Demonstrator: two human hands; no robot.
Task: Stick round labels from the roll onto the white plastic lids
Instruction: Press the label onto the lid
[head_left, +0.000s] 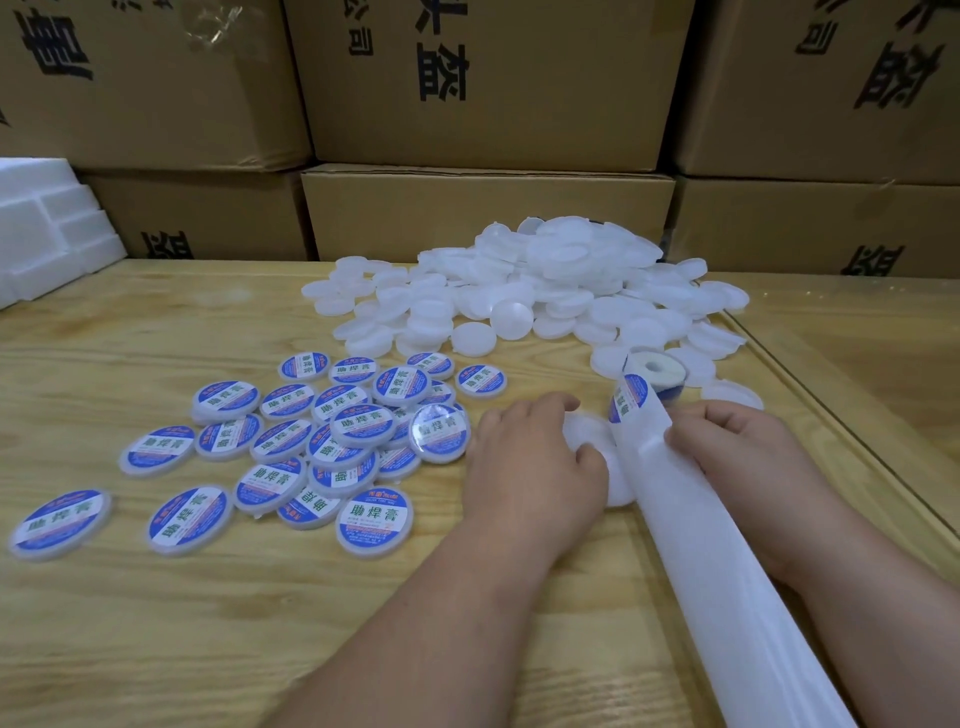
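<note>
Our left hand (535, 457) presses a bare white lid (587, 434) flat on the worktop (156, 623); our right hand (737, 447) pinches the backing strip (691, 545) just below the next label (627, 402), beside the roll (655, 375).

Label roll (655, 375) flat beside heap of bare white lids (540, 291); blue-labelled lids (291, 441) scattered left; backing strip (691, 519) trailing forward.

We see the plain lid (589, 441) half hidden beneath our left hand (530, 462); backing strip (727, 571) runs off the bottom edge, and the label roll (655, 375) shows only partly behind it.
</note>
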